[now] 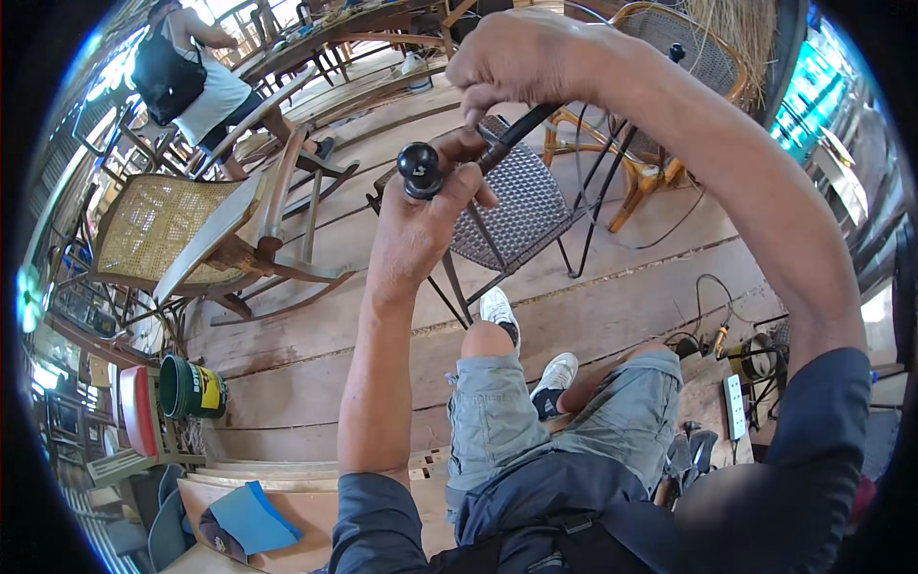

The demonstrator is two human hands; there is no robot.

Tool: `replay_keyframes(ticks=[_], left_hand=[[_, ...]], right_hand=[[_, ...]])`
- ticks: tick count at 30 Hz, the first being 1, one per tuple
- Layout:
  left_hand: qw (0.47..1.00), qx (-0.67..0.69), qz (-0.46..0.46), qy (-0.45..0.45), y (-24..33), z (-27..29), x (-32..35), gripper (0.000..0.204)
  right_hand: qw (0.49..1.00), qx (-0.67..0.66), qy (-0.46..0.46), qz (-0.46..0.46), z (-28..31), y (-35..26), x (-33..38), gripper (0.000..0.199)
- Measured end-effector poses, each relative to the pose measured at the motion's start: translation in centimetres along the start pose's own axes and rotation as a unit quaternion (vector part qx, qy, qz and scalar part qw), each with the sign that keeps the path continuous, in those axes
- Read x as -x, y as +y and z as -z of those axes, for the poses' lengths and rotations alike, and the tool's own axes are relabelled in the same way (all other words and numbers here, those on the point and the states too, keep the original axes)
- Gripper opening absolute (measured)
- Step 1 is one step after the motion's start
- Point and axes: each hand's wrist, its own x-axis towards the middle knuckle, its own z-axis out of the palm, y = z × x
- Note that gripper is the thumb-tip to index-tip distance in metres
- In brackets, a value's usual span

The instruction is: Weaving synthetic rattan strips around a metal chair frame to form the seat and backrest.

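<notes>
My left hand (435,201) is wrapped round a dark rod (524,124) just below its round black knob (419,165). The rod slants up to the right and passes behind my right wrist. Curled above the rod, my right hand (521,59) has its fingers closed; whatever they grip is hidden by the hand. Under both hands is a grey woven chair seat (521,215) on thin dark legs. A second black knob (677,53) shows beyond my right forearm; I cannot tell whether it belongs to the same rod.
A wooden rocking chair with a cane seat (167,230) stands left. A rattan chair (641,158) is at the far right. A green bucket (182,383), a power strip (734,407) and loose cables (712,297) lie around. A person with a backpack (167,77) is far left.
</notes>
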Motion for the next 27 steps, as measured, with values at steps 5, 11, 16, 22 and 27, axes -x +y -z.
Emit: replay_keyframes(ticks=[5,11,16,22,27], left_hand=[[0.997,0.052,0.001,-0.057,0.5,0.7,-0.6,0.04],[0.997,0.006,0.03,-0.074,1.5,1.3,-0.2,0.041],[0.996,0.009,0.054,-0.07,0.8,0.8,-0.2,0.049],[0.997,0.01,0.036,-0.068,0.7,1.3,-0.5,0.05],[0.994,0.034,0.044,-0.096,0.3,1.2,-0.3,0.051]], right_hand=[[0.987,0.082,-0.071,-0.116,-3.4,1.5,-3.2,0.014],[0.789,0.083,0.605,0.069,-5.0,-2.8,2.8,0.018],[0.766,-0.332,0.526,-0.16,-14.7,-7.2,5.7,0.019],[0.837,-0.135,0.522,-0.098,-15.9,-6.1,5.6,0.018],[0.845,-0.386,0.359,-0.094,-13.8,-6.3,9.5,0.01]])
